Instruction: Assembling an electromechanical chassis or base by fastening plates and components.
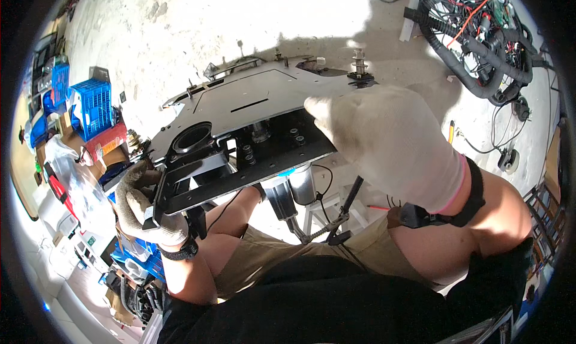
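Metal assembly (246, 92), one, lay directly ahead, long axis slanting from near left to far right; right hand (387, 143), gloved, touched its right edge, fingers hidden, grip untellable; left hand (133, 209), gloved, curled around its near-left corner; silver cylinders (279, 195), two, hung beneath.

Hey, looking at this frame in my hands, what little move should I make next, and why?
I'd probably tilt the metal frame gently to check the thin black wire. Your left hand grips its left end and your right hand covers its right side, while the wire loops beside the silver cylinders underneath, where it might snag.
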`<state>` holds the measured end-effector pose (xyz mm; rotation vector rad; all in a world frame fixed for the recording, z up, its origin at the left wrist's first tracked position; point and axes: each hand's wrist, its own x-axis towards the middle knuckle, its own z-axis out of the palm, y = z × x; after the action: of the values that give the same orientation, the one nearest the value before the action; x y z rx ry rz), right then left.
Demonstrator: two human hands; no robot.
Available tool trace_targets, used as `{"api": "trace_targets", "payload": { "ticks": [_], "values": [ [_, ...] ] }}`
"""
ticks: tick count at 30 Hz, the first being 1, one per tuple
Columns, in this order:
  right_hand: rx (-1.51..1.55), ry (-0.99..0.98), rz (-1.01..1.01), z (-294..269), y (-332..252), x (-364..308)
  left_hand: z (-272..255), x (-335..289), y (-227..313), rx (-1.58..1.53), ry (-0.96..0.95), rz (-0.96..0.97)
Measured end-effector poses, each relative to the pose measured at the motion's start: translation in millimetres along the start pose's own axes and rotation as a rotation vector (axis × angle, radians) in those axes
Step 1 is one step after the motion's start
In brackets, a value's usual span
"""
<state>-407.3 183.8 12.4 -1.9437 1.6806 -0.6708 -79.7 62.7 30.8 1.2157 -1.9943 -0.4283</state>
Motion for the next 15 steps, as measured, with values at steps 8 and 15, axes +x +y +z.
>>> {"api": "trace_targets", "payload": {
  "ticks": [8, 15],
  "values": [
    [0.080, -0.178, 0.099, -8.1, -18.7, 4.9, 1.1, 1.4, -1.1, 0.063, 0.004, 0.001],
    [-0.005, -0.111, -0.016, 2.6, -16.8, 2.8, 2.7, 0.3, 0.0, 0.010, 0.011, -0.023]
  ]
}}
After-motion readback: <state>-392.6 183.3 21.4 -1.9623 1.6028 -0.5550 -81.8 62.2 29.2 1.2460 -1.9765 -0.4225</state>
